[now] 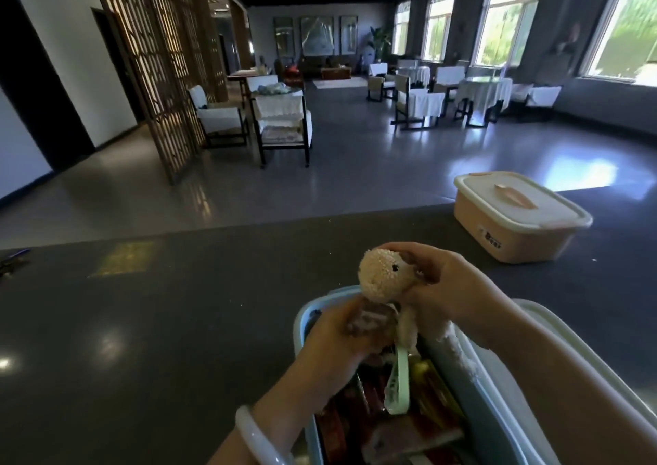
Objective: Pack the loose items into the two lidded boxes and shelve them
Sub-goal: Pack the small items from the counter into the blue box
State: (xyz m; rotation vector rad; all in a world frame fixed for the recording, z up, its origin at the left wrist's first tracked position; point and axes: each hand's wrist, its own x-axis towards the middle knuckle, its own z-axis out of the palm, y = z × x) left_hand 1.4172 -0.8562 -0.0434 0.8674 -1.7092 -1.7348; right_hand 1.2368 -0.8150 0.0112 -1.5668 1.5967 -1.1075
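Observation:
A small cream plush toy [378, 276] is held upright over the open light-blue box [302, 318] near the counter's front edge. My right hand [444, 283] grips the toy's head from the right. My left hand [334, 340] holds its lower body, which wears a brownish cloth. A pale green strap [398, 382] hangs from the toy into the box. The blue box holds several reddish packets [359, 407]. Its white lid [554, 350] lies just to the right of it. A peach box [512, 226] with its white lid on stands at the counter's far right.
The dark counter [160, 322] stretches wide to the left, with a dark small object [14, 261] at its far left edge. Beyond the counter lies a dining hall with white-covered chairs and tables [483, 91].

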